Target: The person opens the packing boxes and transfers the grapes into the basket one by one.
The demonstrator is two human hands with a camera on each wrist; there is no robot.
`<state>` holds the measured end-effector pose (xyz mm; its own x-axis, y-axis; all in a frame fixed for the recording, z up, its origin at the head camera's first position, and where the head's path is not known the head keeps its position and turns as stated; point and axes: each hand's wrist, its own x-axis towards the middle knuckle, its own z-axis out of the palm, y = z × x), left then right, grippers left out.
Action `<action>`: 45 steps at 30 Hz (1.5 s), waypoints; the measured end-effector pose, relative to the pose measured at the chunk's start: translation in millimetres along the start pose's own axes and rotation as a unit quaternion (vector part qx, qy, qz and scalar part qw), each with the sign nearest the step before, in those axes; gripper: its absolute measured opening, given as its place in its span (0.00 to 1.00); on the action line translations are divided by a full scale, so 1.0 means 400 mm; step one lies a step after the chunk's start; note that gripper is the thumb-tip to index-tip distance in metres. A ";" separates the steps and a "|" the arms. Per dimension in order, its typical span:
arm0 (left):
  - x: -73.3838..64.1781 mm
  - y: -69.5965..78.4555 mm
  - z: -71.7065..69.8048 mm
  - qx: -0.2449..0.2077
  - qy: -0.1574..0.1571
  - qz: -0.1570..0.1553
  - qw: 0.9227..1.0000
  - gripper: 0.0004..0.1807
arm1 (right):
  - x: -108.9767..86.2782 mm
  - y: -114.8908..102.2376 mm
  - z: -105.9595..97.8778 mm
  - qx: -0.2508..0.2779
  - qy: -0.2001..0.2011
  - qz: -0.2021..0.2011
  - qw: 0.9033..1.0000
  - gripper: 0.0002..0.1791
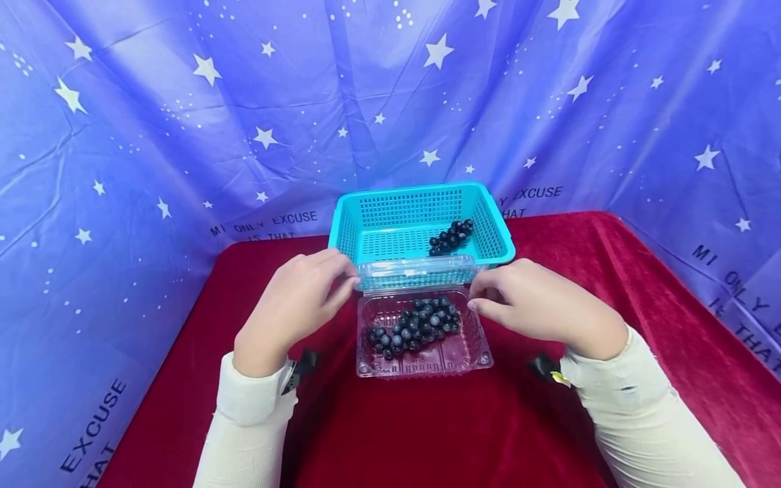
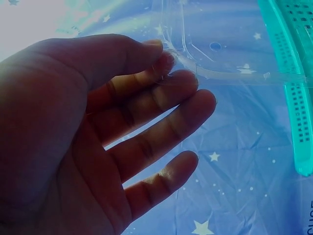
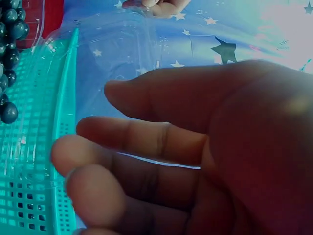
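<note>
Nearest, a clear plastic hinged box (image 1: 454, 358) holds the larger bunch of black round grapes (image 1: 417, 327); its clear lid (image 1: 415, 271) stands raised, not yet closed, left hand (image 1: 295, 305) pinching one corner, right hand (image 1: 546, 305) beside the other, fingers loosely bent, thumb apart. Beyond, a turquoise perforated plastic basket (image 1: 415, 190) already holds a smaller black bunch (image 1: 450, 238). Red velvety cloth (image 1: 488, 434) underneath; violet-blue star-printed curtain (image 1: 323, 88) behind.

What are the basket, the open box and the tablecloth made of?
Basket: probably molded plastic, satin, with regular rows of holes. Box: apparently thin plastic, clear and glossy; red shows through. Tablecloth: likely velvet, softly lustrous in light and dark patches.
</note>
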<state>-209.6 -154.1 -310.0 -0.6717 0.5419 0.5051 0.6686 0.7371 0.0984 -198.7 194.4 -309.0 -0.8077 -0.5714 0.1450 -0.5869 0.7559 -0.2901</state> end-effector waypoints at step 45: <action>0.003 0.001 -0.001 0.002 -0.004 -0.004 1.000 0.02 | 0.090 0.066 0.159 0.025 -0.117 0.032 0.992 0.18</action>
<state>-210.0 -153.3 -309.2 -0.6798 0.5385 0.4979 0.6617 0.7431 0.0998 -239.7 173.8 -371.6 -0.8052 -0.5849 -0.0973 -0.5259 0.7803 -0.3384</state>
